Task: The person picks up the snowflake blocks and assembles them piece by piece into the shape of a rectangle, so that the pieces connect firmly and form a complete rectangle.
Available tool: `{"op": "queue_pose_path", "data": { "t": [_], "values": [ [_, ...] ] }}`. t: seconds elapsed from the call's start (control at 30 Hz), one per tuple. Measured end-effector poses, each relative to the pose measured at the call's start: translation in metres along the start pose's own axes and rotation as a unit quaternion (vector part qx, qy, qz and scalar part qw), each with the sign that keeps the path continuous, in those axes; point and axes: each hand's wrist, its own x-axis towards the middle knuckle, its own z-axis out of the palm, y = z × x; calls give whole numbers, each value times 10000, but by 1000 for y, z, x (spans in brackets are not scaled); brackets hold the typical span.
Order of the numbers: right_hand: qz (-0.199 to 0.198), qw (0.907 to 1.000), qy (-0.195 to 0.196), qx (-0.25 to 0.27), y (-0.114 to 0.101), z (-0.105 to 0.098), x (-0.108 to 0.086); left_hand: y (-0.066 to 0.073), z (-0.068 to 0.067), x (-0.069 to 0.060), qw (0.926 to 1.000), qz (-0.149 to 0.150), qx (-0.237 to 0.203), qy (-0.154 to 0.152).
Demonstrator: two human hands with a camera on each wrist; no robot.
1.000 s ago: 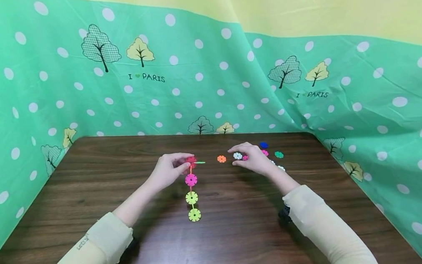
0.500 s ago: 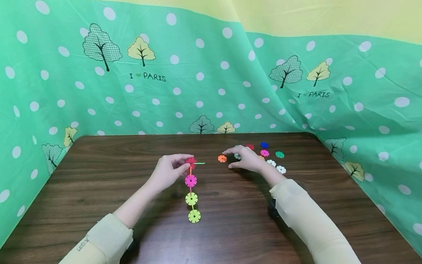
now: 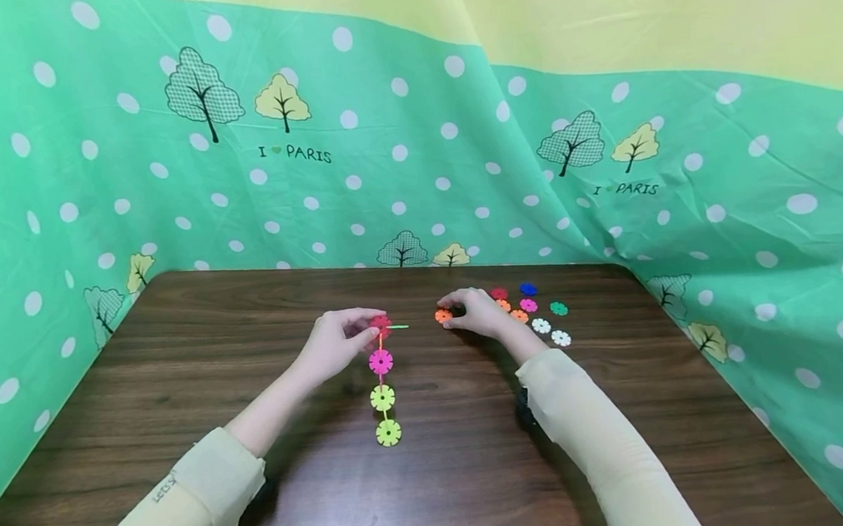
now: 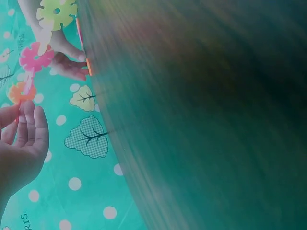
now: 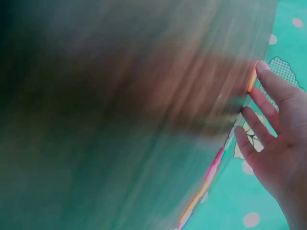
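Observation:
My left hand (image 3: 338, 338) pinches the red slotted disc (image 3: 380, 325) at the far end of a chain of interlocking snowflake discs. Pink (image 3: 381, 362) and yellow-green discs (image 3: 382, 397) follow towards me, joined by discs standing edge-on. A green disc (image 3: 399, 327), seen edge-on, juts right from the red one. To the right, the thumb and forefinger of my right hand (image 3: 477, 314) are at either side of a loose orange disc (image 3: 444, 316) on the table. In the right wrist view, these fingertips touch the orange disc (image 5: 252, 77) at its edges.
Loose discs lie right of my right hand: red (image 3: 499, 294), blue (image 3: 528, 289), pink (image 3: 528, 305), green (image 3: 558, 309), white (image 3: 560, 338) and others. The dark wooden table (image 3: 322, 505) ends at a green dotted cloth (image 3: 340, 186) behind and at the sides.
My right hand has moved left from over the loose discs to the orange disc, and its fingers have closed in around it. The left hand and chain have stayed almost still.

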Motion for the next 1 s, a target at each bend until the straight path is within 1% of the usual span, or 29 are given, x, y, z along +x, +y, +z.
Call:
{"op": "queue_pose_path", "data": {
  "t": [0.17, 0.27, 0.4, 0.6, 0.7, 0.83, 1.0],
  "values": [
    [89, 9999, 128, -43, -6, 1, 5, -1, 0, 0, 10000, -25, -73, -26],
    [201, 9997, 168, -8, -9, 1, 6, -1, 0, -1, 10000, -20, -29, 21],
    [247, 9993, 272, 37, -10, 2, 7, 0, -1, -1, 9999, 7, 78, 96],
    [180, 9989, 439, 65, -11, 2, 6, 2, 0, -1, 9998, -18, -107, 151],
    [192, 9988, 430, 149, -11, 3, 5, 1, 0, -2, 9997, -45, -160, 160],
    [115, 9985, 446, 280, -13, 4, 2, 0, 0, -1, 9996, -85, -198, 164],
    [49, 9980, 535, 346, -14, 4, 0, -1, 0, -1, 9993, -109, -307, 181]
  ]
}}
